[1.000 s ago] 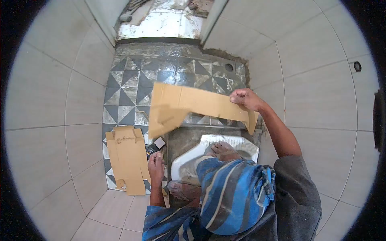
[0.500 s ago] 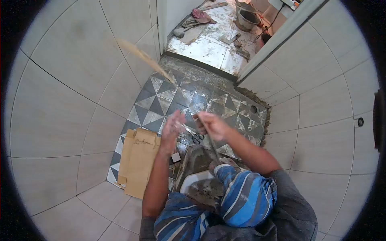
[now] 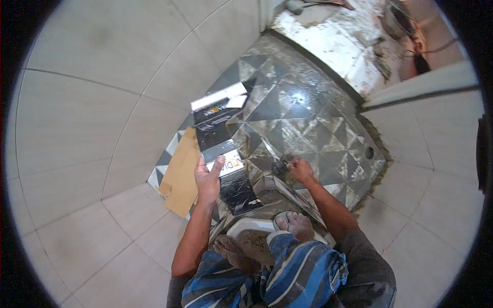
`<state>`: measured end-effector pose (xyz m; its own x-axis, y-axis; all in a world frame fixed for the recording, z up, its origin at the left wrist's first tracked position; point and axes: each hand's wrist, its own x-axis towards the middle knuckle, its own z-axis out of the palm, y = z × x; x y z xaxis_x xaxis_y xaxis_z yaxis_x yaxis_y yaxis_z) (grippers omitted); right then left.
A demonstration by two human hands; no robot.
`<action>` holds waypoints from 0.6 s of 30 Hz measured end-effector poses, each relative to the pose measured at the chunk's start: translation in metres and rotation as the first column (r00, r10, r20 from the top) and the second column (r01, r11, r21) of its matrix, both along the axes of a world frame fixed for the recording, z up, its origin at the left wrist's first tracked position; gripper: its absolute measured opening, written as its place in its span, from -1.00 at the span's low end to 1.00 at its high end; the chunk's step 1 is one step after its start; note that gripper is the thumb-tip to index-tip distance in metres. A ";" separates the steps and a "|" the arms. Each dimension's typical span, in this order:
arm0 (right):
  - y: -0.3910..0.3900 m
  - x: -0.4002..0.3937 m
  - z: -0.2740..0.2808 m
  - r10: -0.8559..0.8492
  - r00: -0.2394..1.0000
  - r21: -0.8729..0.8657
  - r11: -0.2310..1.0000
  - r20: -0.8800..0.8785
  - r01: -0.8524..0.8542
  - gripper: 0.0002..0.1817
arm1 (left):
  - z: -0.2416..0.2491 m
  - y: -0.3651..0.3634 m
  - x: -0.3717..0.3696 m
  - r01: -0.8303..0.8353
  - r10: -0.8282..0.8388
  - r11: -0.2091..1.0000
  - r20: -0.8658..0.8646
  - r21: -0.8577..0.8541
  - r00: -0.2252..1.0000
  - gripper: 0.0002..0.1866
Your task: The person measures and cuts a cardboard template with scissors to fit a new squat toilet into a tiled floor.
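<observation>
My left hand (image 3: 209, 179) grips a flattened cardboard box (image 3: 213, 131), printed black and white, with the thumb on its white lettered part. Its far end reaches over the patterned floor toward the left wall. My right hand (image 3: 301, 170) is down at the floor, fingers closed at the dark handles of a pair of scissors (image 3: 278, 163). The blades point up and left, away from me; the fingertips are partly hidden. A plain brown cardboard piece (image 3: 179, 177) lies on the floor left of my left hand, partly behind the printed box.
Grey and white triangle-patterned tiles (image 3: 292, 123) cover the wet, smeared floor. A squat toilet pan (image 3: 251, 224) lies between my feet. A round drain hole (image 3: 368, 153) is at the right. Beyond the doorway sill (image 3: 328, 69) are a bucket (image 3: 398, 20) and tools on a dirty floor.
The board my right hand held edge-on is now spread in my left hand, printed side up. My right hand has lowered to the scissors. A blurred brown strip in the air is gone from view.
</observation>
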<state>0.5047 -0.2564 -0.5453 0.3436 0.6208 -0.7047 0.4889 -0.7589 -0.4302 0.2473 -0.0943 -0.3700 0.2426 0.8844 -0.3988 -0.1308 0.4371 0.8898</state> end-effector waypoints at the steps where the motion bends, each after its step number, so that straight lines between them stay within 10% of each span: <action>1: -0.001 -0.001 -0.012 0.024 0.999 0.006 1.000 -0.025 -0.024 -0.65 | 0.004 -0.002 0.001 -0.024 0.024 1.000 -0.025 0.006 0.999 -0.58; 9: 0.007 -0.023 -0.056 0.413 0.890 -0.081 0.911 0.193 -0.405 -0.33 | 0.027 -0.013 0.017 -0.054 0.055 0.998 -0.042 0.010 0.998 -0.45; 18: 0.005 -0.028 -0.060 0.198 0.957 0.001 0.979 0.211 -0.203 -0.37 | 0.025 -0.024 0.010 -0.004 0.003 0.993 -0.006 -0.114 1.000 -0.33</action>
